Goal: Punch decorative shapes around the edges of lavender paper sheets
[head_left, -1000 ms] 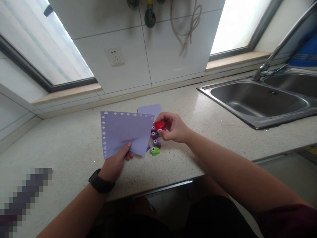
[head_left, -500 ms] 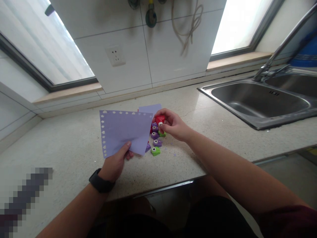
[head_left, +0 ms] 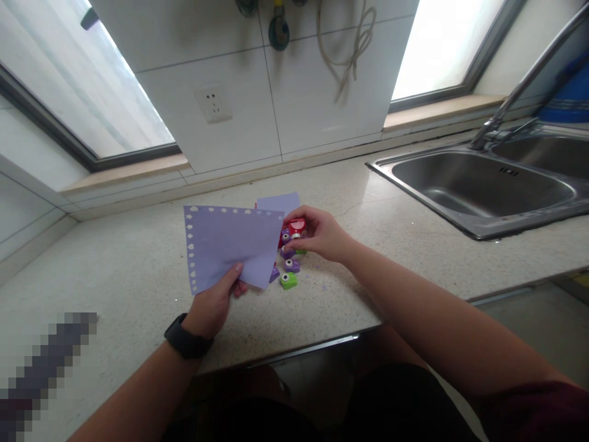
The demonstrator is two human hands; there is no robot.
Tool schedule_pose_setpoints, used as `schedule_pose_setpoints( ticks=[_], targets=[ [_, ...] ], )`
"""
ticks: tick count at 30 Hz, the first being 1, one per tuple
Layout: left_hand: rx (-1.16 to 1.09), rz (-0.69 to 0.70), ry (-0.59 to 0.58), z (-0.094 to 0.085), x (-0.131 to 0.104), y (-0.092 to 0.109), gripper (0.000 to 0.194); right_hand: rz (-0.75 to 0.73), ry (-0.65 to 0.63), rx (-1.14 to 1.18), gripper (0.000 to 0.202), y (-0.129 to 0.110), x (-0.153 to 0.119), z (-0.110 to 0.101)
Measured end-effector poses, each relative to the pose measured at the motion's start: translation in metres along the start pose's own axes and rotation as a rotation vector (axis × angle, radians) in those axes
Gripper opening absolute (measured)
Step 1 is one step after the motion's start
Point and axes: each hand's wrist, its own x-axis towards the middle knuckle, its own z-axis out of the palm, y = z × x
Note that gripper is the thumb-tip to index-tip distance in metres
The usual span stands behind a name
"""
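My left hand [head_left: 225, 290] pinches a purple sheet of paper [head_left: 232, 245] at its lower edge, thumb on top. Small cut-out shapes, stars among them, run along the sheet's left and top edges. At the sheet's upper right corner, my right hand [head_left: 322, 233] has its fingers curled round a red craft punch [head_left: 297, 227]. The thumb is stretched out below the punch, off its face. Under and beside that hand lie several more punches, among them a purple punch [head_left: 291, 265] and a green punch [head_left: 288, 281]. The sheet hides part of this group.
Another purple sheet [head_left: 279, 201] lies on the speckled counter [head_left: 138, 245] behind the punches. Small paper bits [head_left: 323, 286] are scattered to their right. A steel sink [head_left: 478, 184] with a tap [head_left: 488, 132] is set into the counter at the right. A socket [head_left: 213, 103] is on the wall.
My right thumb has come off the red punch's face and moved down and left. The red punch has turned a little. My left hand and the sheet have hardly moved.
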Motion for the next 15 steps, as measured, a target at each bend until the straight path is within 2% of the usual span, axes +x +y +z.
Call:
schedule_pose_setpoints(
  ticks=[7,15],
  targets=[
    [0.006,0.0,-0.003,-0.0005,-0.0001,-0.0009,0.033,-0.033,0.041,-0.135,0.051,-0.0011,-0.0028,-0.0011],
    [0.0,-0.011,0.007,0.0,0.0005,-0.0028,0.033,-0.028,0.03,-0.106,0.046,-0.0062,-0.0039,0.0013]
  ],
)
